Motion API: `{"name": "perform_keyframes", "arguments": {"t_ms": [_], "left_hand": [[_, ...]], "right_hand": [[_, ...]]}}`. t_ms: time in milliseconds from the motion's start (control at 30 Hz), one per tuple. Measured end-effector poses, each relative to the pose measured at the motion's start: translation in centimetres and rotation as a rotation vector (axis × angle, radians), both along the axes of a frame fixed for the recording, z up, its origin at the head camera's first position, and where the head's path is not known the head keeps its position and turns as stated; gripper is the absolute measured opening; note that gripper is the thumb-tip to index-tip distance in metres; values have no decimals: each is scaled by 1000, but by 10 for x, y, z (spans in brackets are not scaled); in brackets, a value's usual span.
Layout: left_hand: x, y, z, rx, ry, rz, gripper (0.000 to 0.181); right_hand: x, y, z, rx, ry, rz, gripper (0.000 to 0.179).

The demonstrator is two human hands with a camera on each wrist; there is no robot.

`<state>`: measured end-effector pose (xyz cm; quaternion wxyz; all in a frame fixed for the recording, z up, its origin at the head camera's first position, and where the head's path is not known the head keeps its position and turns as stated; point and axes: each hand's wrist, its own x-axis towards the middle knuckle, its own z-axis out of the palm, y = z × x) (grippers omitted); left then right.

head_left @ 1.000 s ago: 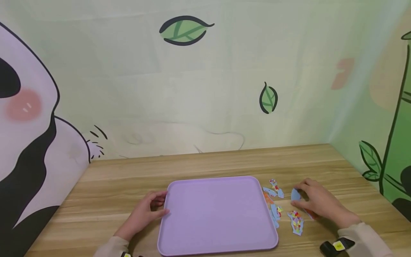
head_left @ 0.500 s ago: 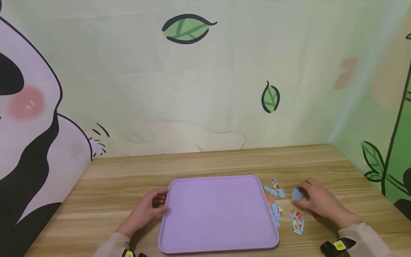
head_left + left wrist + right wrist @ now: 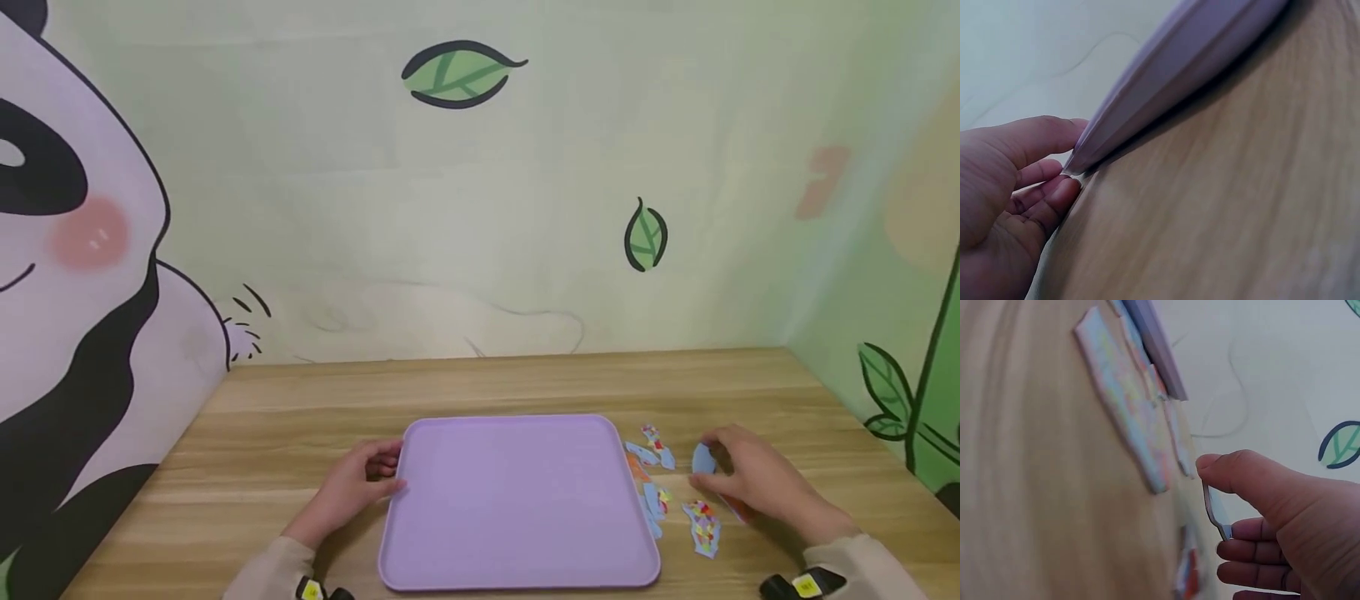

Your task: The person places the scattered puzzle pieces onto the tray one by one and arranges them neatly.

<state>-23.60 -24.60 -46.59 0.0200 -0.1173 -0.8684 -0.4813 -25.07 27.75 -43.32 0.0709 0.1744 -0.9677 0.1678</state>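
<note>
The left hand (image 3: 358, 482) gripped the left rim of the purple tray (image 3: 521, 500), which lay on the desk (image 3: 360, 390). To the tray's right, the right hand (image 3: 757, 473) pinched a light blue piece (image 3: 702, 458) between thumb and fingers. A multicoloured piece (image 3: 703, 528) lay near that hand, and several smaller pieces (image 3: 652, 497) clustered along the tray's right edge.

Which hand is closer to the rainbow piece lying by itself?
Right. The right hand is beside the rainbow piece, holding a blue piece; the left hand is across the purple tray, at its edge.
</note>
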Motion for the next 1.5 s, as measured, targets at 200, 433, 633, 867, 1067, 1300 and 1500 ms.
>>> {"name": "perform_keyframes", "arguments": {"t_ms": [200, 433, 633, 867, 1067, 1300, 1500], "left_hand": [[-1, 2, -3, 12, -6, -2, 54], [-2, -1, -4, 25, -12, -6, 55], [-1, 0, -5, 47, -10, -11, 55], [-1, -1, -5, 48, -20, 1, 56], [0, 0, -5, 51, -18, 6, 56], [0, 0, -4, 43, -13, 1, 56], [1, -1, -3, 41, -2, -18, 57]], "right_hand": [[7, -5, 8, -35, 34, 8, 55], [7, -25, 25, -42, 67, 49, 58], [6, -40, 40, -35, 52, 69, 57], [3, -55, 51, -27, 81, 131, 53], [0, -73, 59, -37, 100, 219, 50], [-3, -97, 66, 14, 105, 258, 51], [-5, -118, 69, -1, 48, 277, 51]]}}
